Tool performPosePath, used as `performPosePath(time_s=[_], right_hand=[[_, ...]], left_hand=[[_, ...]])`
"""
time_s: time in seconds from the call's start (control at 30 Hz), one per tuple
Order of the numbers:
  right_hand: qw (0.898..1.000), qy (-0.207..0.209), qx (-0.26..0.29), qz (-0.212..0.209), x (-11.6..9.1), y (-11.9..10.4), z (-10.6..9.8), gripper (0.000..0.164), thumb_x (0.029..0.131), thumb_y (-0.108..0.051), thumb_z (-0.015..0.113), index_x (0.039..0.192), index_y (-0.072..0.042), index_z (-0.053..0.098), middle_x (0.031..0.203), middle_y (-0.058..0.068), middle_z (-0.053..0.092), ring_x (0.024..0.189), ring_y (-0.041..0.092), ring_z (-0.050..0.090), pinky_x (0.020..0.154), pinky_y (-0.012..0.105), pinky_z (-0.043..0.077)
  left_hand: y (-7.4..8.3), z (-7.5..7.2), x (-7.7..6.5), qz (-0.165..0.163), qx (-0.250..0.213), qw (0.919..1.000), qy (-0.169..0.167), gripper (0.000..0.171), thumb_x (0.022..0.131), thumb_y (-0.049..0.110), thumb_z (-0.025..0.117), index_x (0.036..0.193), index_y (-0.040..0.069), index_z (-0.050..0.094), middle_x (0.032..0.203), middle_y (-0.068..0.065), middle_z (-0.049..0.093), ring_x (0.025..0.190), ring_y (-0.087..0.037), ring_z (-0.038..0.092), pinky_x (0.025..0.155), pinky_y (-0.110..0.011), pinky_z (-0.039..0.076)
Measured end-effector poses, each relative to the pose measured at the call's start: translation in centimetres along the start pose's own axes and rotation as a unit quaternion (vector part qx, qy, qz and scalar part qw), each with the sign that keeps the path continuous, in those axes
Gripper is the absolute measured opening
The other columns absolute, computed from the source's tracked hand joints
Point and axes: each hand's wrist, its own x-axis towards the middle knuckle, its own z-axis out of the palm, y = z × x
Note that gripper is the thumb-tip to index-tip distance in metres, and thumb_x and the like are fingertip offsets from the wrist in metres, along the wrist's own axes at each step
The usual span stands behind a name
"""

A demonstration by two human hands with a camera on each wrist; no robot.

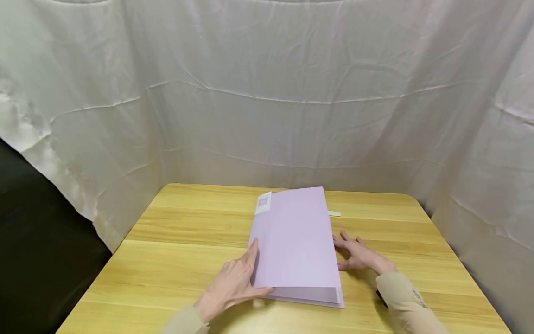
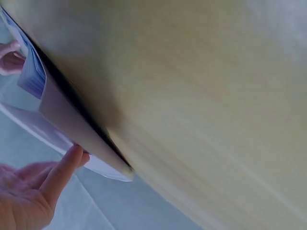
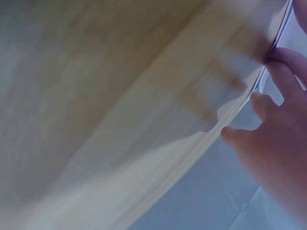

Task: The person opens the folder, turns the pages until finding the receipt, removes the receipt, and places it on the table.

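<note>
A lilac folder [image 1: 294, 241] lies on the table in front of me, its cover slightly raised at the near end. It has a white label [image 1: 263, 203] at the far left corner. My left hand [image 1: 233, 280] is at the near left corner, index finger along the spine and thumb at the near edge. In the left wrist view a fingertip of that left hand [image 2: 33, 191] touches the spine, and inner sheets [image 2: 32, 72] show between the covers. Beside the folder's right edge, my right hand [image 1: 359, 256] has its fingers spread, fingertips right at the edge.
A pale strip [image 1: 334, 214] sticks out past the folder's far right side. The wooden table [image 1: 179, 232] has rounded far corners. Light grey cloth [image 1: 292, 116] hangs behind and on both sides, and black material [image 1: 37, 241] shows at left.
</note>
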Motion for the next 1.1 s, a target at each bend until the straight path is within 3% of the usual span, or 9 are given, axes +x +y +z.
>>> performPosePath(time_s=[0.13, 0.27, 0.47, 0.6, 0.87, 1.0, 1.07, 1.1], right_hand=[[1.000, -0.006, 0.003, 0.001, 0.0, 0.0, -0.1, 0.087, 0.078, -0.028, 0.084, 0.149, 0.002, 0.043, 0.158, 0.027, 0.034, 0.148, 0.059, 0.014, 0.111, 0.083, 0.004], [1.000, -0.011, 0.003, 0.003, -0.1, -0.3, -0.2, 0.090, 0.079, -0.033, 0.084, 0.150, 0.003, 0.042, 0.159, 0.027, 0.034, 0.148, 0.060, 0.014, 0.111, 0.083, 0.004], [1.000, -0.010, 0.005, 0.013, -0.2, -0.4, -0.2, 0.091, 0.080, -0.033, 0.083, 0.151, 0.003, 0.039, 0.160, 0.026, 0.032, 0.148, 0.060, 0.011, 0.112, 0.083, 0.003], [1.000, -0.011, 0.000, 0.019, -0.1, -0.3, -0.1, 0.092, 0.080, -0.035, 0.083, 0.152, 0.002, 0.038, 0.161, 0.025, 0.032, 0.148, 0.060, 0.011, 0.112, 0.082, 0.002], [1.000, -0.011, 0.000, 0.029, -0.1, -0.3, -0.1, 0.093, 0.080, -0.035, 0.083, 0.153, 0.000, 0.037, 0.161, 0.023, 0.032, 0.149, 0.058, 0.012, 0.113, 0.082, 0.004], [0.999, -0.014, 0.000, 0.031, -0.1, -0.6, -0.1, 0.093, 0.080, -0.035, 0.083, 0.153, 0.001, 0.037, 0.161, 0.024, 0.032, 0.149, 0.059, 0.012, 0.113, 0.082, 0.004], [0.999, -0.017, 0.000, 0.033, -0.2, -0.7, -0.2, 0.093, 0.080, -0.035, 0.083, 0.153, 0.001, 0.037, 0.161, 0.024, 0.032, 0.148, 0.059, 0.012, 0.114, 0.081, 0.004], [0.999, -0.017, -0.002, 0.033, -0.2, -0.8, -0.2, 0.094, 0.080, -0.035, 0.083, 0.153, 0.001, 0.037, 0.161, 0.025, 0.032, 0.148, 0.059, 0.013, 0.114, 0.081, 0.004]], left_hand=[[0.5, 0.0, 0.1, -0.020, -0.015, 0.9993, 0.027, 0.124, 0.077, 0.078, 0.065, 0.157, -0.007, 0.021, 0.136, -0.026, 0.063, 0.060, -0.012, 0.061, 0.048, -0.018, 0.049], [1.1, -0.4, 0.2, -0.041, -0.027, 0.9981, 0.036, 0.120, 0.079, 0.078, 0.064, 0.157, -0.004, 0.023, 0.136, -0.025, 0.062, 0.057, -0.014, 0.061, 0.046, -0.016, 0.043], [1.9, -1.3, 0.5, -0.049, -0.027, 0.9969, 0.055, 0.113, 0.082, 0.077, 0.061, 0.155, -0.004, 0.029, 0.133, -0.025, 0.065, 0.047, -0.001, 0.037, 0.039, -0.009, 0.027], [2.3, -2.1, 0.6, -0.057, -0.038, 0.9958, 0.061, 0.110, 0.084, 0.077, 0.059, 0.155, -0.003, 0.030, 0.133, -0.025, 0.065, 0.045, 0.001, 0.030, 0.039, -0.010, 0.026], [2.7, -3.6, 0.9, -0.077, -0.069, 0.9922, 0.071, 0.106, 0.087, 0.077, 0.055, 0.155, -0.001, 0.032, 0.132, -0.026, 0.065, 0.043, 0.001, 0.029, 0.042, -0.012, 0.031], [2.6, -4.5, 1.1, -0.073, -0.083, 0.9879, 0.109, 0.101, 0.089, 0.076, 0.052, 0.153, 0.000, 0.037, 0.119, -0.024, 0.072, 0.043, 0.006, 0.019, 0.040, -0.010, 0.026], [2.5, -5.0, 1.2, -0.075, -0.093, 0.9844, 0.129, 0.098, 0.090, 0.075, 0.051, 0.154, 0.001, 0.038, 0.096, -0.016, 0.075, 0.044, 0.008, 0.012, 0.038, -0.009, 0.021], [2.5, -5.2, 1.2, -0.076, -0.101, 0.9820, 0.140, 0.097, 0.090, 0.075, 0.051, 0.153, 0.002, 0.038, 0.095, -0.015, 0.075, 0.044, 0.009, 0.010, 0.037, -0.009, 0.020]])
